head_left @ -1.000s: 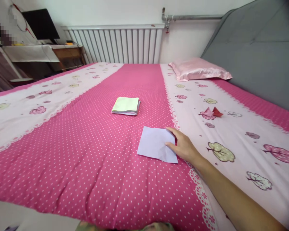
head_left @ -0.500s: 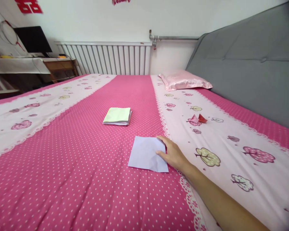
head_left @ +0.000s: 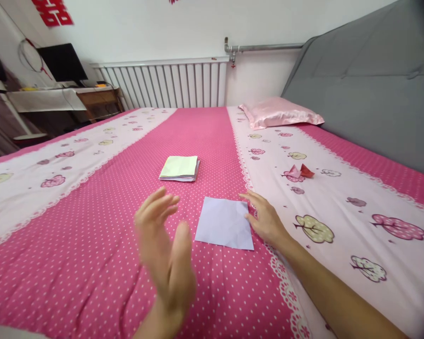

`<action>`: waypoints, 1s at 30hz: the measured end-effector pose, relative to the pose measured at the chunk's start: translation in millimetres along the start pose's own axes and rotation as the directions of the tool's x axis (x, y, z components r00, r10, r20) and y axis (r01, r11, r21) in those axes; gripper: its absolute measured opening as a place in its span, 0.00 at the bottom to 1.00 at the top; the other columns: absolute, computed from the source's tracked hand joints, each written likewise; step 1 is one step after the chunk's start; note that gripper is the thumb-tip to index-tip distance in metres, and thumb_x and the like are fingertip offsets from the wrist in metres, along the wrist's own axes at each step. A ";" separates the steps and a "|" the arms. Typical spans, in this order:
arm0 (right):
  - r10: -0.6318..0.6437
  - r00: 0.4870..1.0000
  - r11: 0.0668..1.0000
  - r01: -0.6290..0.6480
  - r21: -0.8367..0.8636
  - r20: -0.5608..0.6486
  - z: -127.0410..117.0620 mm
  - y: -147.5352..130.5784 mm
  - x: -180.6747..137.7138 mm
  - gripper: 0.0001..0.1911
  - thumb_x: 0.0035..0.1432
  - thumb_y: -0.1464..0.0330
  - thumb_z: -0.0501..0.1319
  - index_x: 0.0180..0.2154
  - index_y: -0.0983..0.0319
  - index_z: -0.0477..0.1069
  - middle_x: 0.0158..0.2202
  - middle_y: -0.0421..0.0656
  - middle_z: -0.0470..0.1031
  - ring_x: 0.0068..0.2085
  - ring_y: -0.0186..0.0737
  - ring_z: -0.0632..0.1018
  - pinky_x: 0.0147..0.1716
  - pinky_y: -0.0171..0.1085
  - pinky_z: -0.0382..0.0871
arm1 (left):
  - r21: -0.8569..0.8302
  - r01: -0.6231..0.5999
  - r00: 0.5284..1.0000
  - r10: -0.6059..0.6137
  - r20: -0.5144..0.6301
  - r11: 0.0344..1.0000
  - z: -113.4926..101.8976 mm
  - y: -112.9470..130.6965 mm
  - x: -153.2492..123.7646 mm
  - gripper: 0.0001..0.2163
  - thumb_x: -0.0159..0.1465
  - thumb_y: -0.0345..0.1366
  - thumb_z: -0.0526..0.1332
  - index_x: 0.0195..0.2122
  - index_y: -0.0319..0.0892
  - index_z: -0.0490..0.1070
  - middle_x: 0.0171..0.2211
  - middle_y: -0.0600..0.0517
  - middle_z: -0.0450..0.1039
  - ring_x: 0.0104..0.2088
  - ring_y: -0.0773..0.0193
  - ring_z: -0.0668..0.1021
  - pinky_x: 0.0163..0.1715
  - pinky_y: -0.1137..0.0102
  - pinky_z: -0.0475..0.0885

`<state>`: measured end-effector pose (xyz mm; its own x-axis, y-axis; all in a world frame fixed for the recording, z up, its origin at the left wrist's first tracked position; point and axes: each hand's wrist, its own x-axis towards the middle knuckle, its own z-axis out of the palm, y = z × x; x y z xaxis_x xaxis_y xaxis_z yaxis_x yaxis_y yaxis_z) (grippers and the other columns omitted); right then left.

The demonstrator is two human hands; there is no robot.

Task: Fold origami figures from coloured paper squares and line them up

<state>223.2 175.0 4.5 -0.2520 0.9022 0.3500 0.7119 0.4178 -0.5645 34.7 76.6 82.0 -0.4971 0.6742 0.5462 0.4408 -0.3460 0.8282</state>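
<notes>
Pink polka-dot bed [head_left: 92, 226] with grey headboard [head_left: 367, 94], white radiator [head_left: 169, 84] behind; red paper-cut wall character [head_left: 53, 12], cropped, unreadable. Left hand [head_left: 162, 245] raised, fingers apart, empty. Right hand [head_left: 266, 221] flat, fingers spread, touching lilac paper sheet [head_left: 224, 223] lying mid-bed, near paper stack [head_left: 180, 168].

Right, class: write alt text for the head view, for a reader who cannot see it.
A right hand touches the edge of a lilac paper square on a pink dotted bedspread; the left hand hovers open beside it. A paper stack lies beyond, folded red paper farther right.
</notes>
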 end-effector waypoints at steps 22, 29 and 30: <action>-0.027 0.894 0.566 -0.355 0.744 0.447 -7.0 -8.3 -2.9 0.16 0.48 0.69 0.63 0.42 0.61 0.73 0.41 0.45 0.77 0.43 0.40 0.77 0.46 0.44 0.68 | -0.127 0.812 0.484 -0.535 0.692 0.569 4.9 -79.6 8.7 0.21 0.48 0.29 0.63 0.46 0.38 0.71 0.33 0.49 0.75 0.24 0.69 0.74 0.25 0.74 0.67; 0.093 0.920 0.574 -0.362 0.735 0.381 -6.5 -3.3 -1.7 0.14 0.45 0.64 0.66 0.36 0.63 0.76 0.33 0.44 0.79 0.36 0.40 0.78 0.40 0.42 0.71 | -0.134 0.842 0.451 -0.543 0.709 0.523 5.1 -75.5 8.0 0.22 0.46 0.27 0.60 0.45 0.38 0.73 0.29 0.49 0.76 0.22 0.70 0.73 0.24 0.75 0.66; 0.100 0.922 0.568 -0.361 0.740 0.373 -7.4 -3.2 -1.6 0.14 0.45 0.64 0.66 0.35 0.63 0.76 0.33 0.44 0.79 0.36 0.39 0.78 0.40 0.42 0.71 | -0.147 0.842 0.456 -0.542 0.706 0.518 5.0 -75.4 7.7 0.22 0.46 0.27 0.59 0.45 0.38 0.73 0.29 0.50 0.76 0.22 0.71 0.72 0.23 0.76 0.66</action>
<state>226.1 171.4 11.3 -0.4056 0.9139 -0.0130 0.0103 -0.0097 -0.9999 1.4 111.2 23.1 0.0620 0.9557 -0.2878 -0.3001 0.2929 0.9078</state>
